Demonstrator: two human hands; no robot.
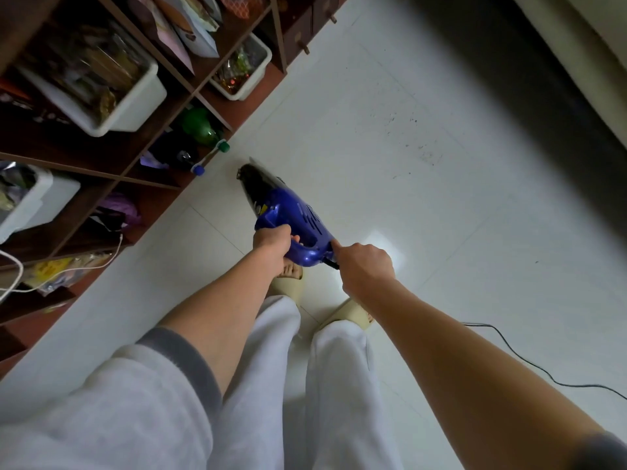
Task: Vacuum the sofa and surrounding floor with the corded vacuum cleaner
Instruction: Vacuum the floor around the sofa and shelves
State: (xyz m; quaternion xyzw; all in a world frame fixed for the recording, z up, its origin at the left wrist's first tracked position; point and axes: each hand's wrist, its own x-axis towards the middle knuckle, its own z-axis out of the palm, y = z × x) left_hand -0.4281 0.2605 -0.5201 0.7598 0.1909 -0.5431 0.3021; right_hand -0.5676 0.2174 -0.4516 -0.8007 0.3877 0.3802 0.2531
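Note:
A blue handheld vacuum cleaner (291, 215) with a dark clear nose points away from me, over the white tiled floor (407, 164). My left hand (273, 240) grips its handle from the left. My right hand (364, 262) is curled around the black cord where it leaves the vacuum's rear end. The black cord (529, 361) trails across the floor at the right. The sofa's pale edge (576, 45) shows at the top right, with dark shadow beneath it. Dark crumbs (424, 154) are scattered on the tiles in front of it.
A brown wooden shelf unit (163, 184) runs along the left, holding white bins (135, 106), green bottles (200, 128) and bags. A white cable (68, 276) hangs from it. My feet in beige slippers (353, 315) stand below the vacuum.

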